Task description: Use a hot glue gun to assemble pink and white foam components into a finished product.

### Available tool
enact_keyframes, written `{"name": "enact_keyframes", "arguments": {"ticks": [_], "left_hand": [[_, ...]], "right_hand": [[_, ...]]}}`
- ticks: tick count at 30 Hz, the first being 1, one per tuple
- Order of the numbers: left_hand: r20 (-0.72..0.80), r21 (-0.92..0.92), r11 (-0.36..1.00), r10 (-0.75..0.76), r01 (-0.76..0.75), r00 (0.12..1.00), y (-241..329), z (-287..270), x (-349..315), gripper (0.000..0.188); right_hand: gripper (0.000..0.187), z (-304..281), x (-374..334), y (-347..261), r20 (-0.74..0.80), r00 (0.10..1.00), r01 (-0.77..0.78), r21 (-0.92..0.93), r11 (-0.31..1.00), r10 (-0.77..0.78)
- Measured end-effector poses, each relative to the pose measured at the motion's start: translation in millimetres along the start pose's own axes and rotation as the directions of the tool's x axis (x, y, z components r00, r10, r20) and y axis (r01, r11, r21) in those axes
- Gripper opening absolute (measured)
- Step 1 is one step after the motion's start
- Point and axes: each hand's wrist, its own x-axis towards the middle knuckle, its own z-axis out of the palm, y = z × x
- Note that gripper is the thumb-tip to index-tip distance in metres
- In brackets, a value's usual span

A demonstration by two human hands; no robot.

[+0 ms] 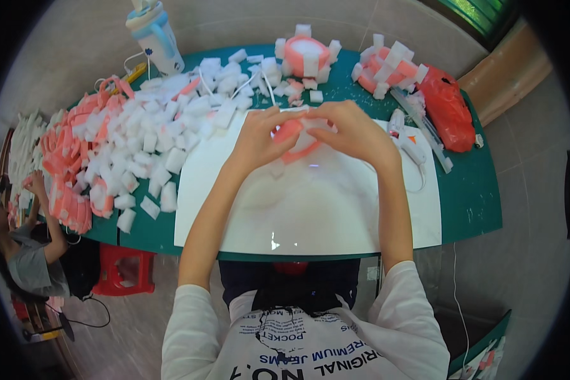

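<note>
A pink foam ring (303, 154) is held up over the white board (335, 221), close to its far edge. My left hand (263, 137) grips the ring's left side, fingers curled and thumb on the pink foam. From the right, my right hand (354, 131) reaches in with bent fingers that close on the ring's far rim and meet the left fingertips. The far part of the ring is hidden behind the fingers, and whether a small piece sits between the fingertips cannot be made out.
White foam cubes (152, 136) and pink foam pieces (69, 164) heap up leftward. Behind stand two pink rings with white blocks, one upright (307, 56), another tilted (389, 66). A white glue gun (406, 140), red plastic bag (448, 107) and bottle (155, 39) surround the board. Another person (31, 253) sits far left.
</note>
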Motion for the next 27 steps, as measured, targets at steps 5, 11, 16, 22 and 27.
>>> {"name": "enact_keyframes", "arguments": {"ticks": [5,11,16,22,27], "left_hand": [[0.018,-0.016,1.000,0.004,-0.004,1.000,5,-2,-2,0.036],[0.033,-0.098,0.995,-0.001,0.005,0.999,-2,0,-8,0.036],[0.079,-0.130,0.990,-0.042,0.052,0.996,-2,-1,-5,0.039],[0.070,-0.105,0.990,-0.082,0.089,0.994,1,-3,-7,0.040],[0.065,-0.111,0.993,-0.025,0.033,0.998,-5,-1,-7,0.039]], "right_hand": [[0.018,17,-10,-2,-0.235,0.944,0.192,-0.175,0.966,-0.231],[0.014,109,-76,-60,0.033,0.946,0.326,-0.079,0.942,-0.324],[0.047,191,-101,-76,0.004,0.937,0.349,-0.047,0.936,-0.349],[0.063,221,-89,-100,0.023,0.916,0.397,-0.212,0.893,-0.401],[0.061,228,-88,-102,0.072,0.875,0.448,-0.499,0.742,-0.479]]}}
